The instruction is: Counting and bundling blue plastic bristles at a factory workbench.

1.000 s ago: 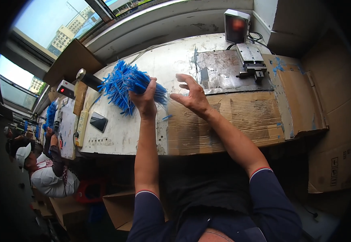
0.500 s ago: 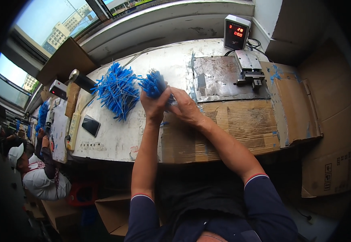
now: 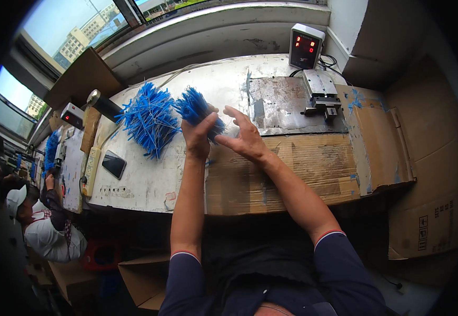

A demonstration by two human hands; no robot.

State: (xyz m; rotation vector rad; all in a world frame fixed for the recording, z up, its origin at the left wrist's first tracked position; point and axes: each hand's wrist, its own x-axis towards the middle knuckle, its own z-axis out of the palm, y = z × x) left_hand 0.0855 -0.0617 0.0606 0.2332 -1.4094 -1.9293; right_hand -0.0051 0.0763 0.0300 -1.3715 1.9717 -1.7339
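My left hand (image 3: 197,138) is wrapped round a bundle of thin blue wires (image 3: 192,105), held tilted above the table. The bundle's far ends fan out past my fingers, and its lower part shows beside my thumb. My right hand (image 3: 246,138) is open just to the right of the bundle, with fingers spread and curved toward it. The thumb's tip lies close to the bundle's lower end; whether it touches I cannot tell. Left of my hands, a loose heap of similar blue wires (image 3: 150,120) lies on the white table (image 3: 145,181).
A metal bench device (image 3: 321,95) stands on a metal plate (image 3: 276,102), with a red-lit display box (image 3: 306,46) behind it. Cardboard (image 3: 287,168) covers the table's near right part. On the left are a phone (image 3: 113,165), a power strip (image 3: 91,164) and a co-worker (image 3: 50,226).
My right hand has come away from the bundle, and its fingers have spread. My left hand still holds the wires, shifted slightly left. The digits on the display box have changed.
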